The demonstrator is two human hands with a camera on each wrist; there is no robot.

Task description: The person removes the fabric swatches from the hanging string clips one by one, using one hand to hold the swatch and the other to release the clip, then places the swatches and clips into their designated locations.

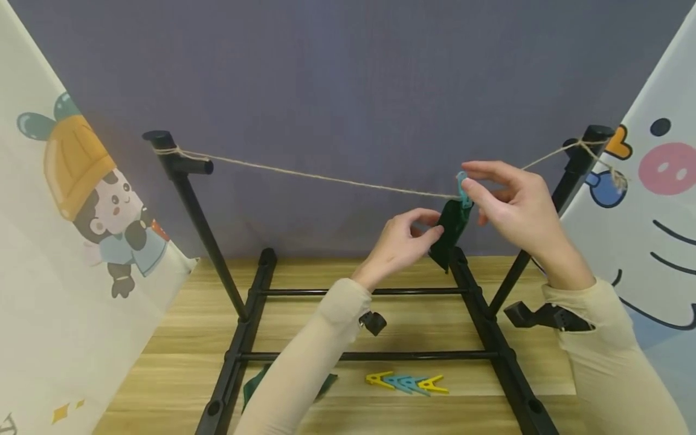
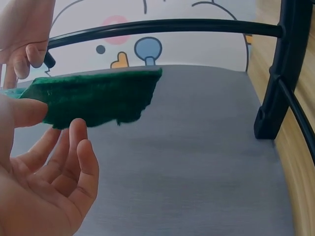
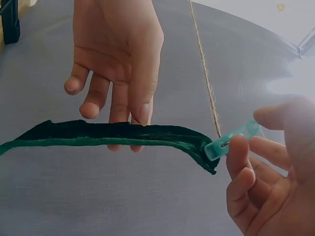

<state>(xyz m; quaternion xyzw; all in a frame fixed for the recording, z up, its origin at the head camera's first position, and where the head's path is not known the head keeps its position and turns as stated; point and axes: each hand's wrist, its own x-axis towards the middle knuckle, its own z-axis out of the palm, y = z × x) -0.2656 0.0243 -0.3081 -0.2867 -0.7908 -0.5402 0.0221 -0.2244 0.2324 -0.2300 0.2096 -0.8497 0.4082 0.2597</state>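
Observation:
A dark green cloth (image 1: 450,232) hangs at the rope (image 1: 326,177), its upper end in the jaws of a light blue clothespin (image 1: 464,192). My right hand (image 1: 516,208) pinches the clothespin's tail between thumb and forefinger. From the left, my left hand (image 1: 403,241) holds the cloth's edge between thumb and fingers. The right wrist view shows the clothespin (image 3: 230,142) on the corner of the cloth (image 3: 108,135), right where the rope (image 3: 206,78) meets it. In the left wrist view, the cloth (image 2: 98,98) stretches away beyond my left thumb.
Black posts (image 1: 203,235) of a frame carry the rope at both ends. Two black crossbars (image 1: 413,356) run low between its feet. Several yellow and blue clothespins (image 1: 408,383) lie on the wooden table (image 1: 163,374). Another green cloth (image 1: 254,386) lies partly behind my left forearm.

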